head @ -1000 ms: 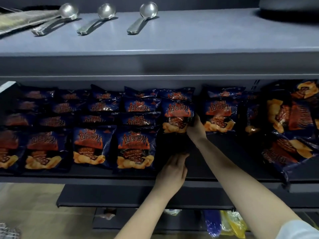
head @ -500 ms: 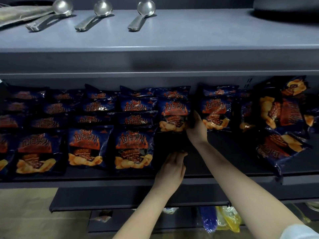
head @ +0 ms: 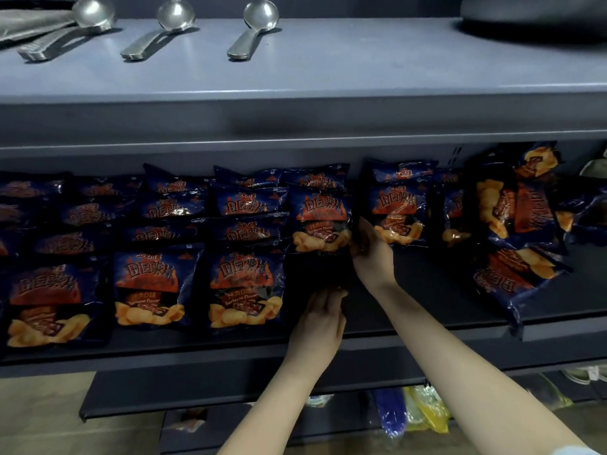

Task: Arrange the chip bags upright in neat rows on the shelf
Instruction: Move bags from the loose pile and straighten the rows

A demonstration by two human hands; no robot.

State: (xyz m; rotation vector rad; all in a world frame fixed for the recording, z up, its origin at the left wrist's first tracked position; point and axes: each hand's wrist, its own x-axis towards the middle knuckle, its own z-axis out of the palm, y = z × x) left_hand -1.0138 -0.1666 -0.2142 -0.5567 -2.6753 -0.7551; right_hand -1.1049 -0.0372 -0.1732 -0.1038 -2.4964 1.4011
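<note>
Dark blue chip bags with orange print stand upright in rows on the dark shelf (head: 427,310). The front row (head: 147,287) fills the left side, with more rows (head: 170,208) behind it. My right hand (head: 371,254) pinches the lower right corner of an upright chip bag (head: 320,218) in a back row. Just in front, my left hand (head: 320,320) reaches forward into the dark gap below that bag, fingers extended; its fingertips are lost in shadow. Further right stands another upright bag (head: 397,211), and beyond it lies a loose pile of tumbled bags (head: 515,224).
The grey upper shelf (head: 328,77) overhangs the bags and carries three metal ladles (head: 253,27) and a dark pan (head: 532,18). A lower shelf lip (head: 197,399) juts out below. Blue and yellow packets (head: 410,412) lie underneath, near the floor.
Both hands keep nearly the same places at the bag and the gap. Only the view has drifted a little.
</note>
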